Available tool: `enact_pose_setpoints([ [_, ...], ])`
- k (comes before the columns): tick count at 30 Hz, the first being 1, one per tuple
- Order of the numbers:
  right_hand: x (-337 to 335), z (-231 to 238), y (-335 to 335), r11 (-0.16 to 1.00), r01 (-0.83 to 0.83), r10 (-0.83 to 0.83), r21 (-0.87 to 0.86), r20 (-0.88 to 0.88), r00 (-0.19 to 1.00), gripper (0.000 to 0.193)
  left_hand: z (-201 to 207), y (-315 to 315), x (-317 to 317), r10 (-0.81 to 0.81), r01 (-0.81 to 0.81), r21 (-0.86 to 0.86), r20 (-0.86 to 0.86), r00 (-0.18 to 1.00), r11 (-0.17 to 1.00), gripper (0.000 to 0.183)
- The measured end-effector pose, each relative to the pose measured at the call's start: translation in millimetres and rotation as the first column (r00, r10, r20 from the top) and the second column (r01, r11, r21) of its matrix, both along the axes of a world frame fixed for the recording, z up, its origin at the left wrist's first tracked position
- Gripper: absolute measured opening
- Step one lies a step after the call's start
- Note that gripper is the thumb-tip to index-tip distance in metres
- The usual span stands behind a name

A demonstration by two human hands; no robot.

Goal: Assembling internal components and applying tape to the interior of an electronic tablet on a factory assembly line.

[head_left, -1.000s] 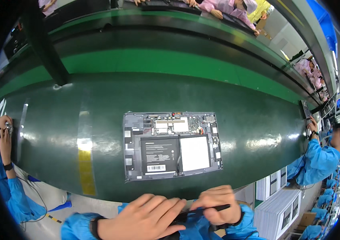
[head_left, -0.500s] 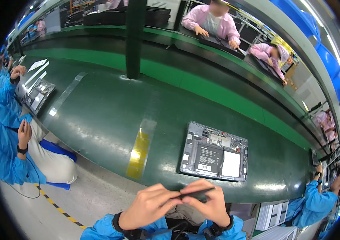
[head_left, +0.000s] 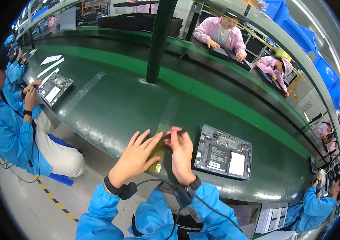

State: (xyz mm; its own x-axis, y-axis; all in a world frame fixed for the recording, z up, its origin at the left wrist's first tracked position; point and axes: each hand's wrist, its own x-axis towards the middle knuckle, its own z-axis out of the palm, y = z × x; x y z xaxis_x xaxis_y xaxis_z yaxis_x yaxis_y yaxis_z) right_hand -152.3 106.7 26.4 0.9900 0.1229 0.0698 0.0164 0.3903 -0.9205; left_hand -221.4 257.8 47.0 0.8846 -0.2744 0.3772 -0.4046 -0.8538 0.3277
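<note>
My left hand (head_left: pixel 134 159) lies over the strip of yellow tape (head_left: pixel 158 158) on the green bench, its fingers stretched out. Beside it, my right hand (head_left: pixel 183 156) is closed on a slim dark tool (head_left: pixel 166 137), whose tip points toward the left fingertips. Fingers partly hide the tool, so its exact kind is unclear. Part of the yellow tape is covered by my left hand. To the right of my hands sits an opened laptop base (head_left: pixel 202 160), its black battery (head_left: pixel 219 155) and a white rectangular part (head_left: pixel 237 163) exposed.
A clear tape strip (head_left: pixel 82 94) crosses the bench (head_left: pixel 122 104) to the left. Farther left, a co-worker in blue sits by another opened laptop (head_left: pixel 54 89). A green post (head_left: pixel 158 44) rises from the bench's far side. Cables hang from my wrist bands.
Both hands have moved forward from the bench's front edge to the yellow tape. My left hand has let go of the dark tool and spread its fingers; my right hand keeps it.
</note>
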Motion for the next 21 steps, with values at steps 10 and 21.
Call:
enact_pose_setpoints([
  [10, 27, -8, -14, 0.940, -0.294, 0.315, -0.172, 0.109, 0.943, 0.021, -7, 0, -23, 0.273, -0.232, -0.382, 0.054, 0.961, 0.894, 0.049],
  [21, 22, -9, -16, 0.881, -0.424, 0.450, -0.210, 0.092, 0.888, 0.020, -19, -1, -5, 0.277, -0.243, -0.498, -0.006, 0.961, 0.833, 0.029],
])
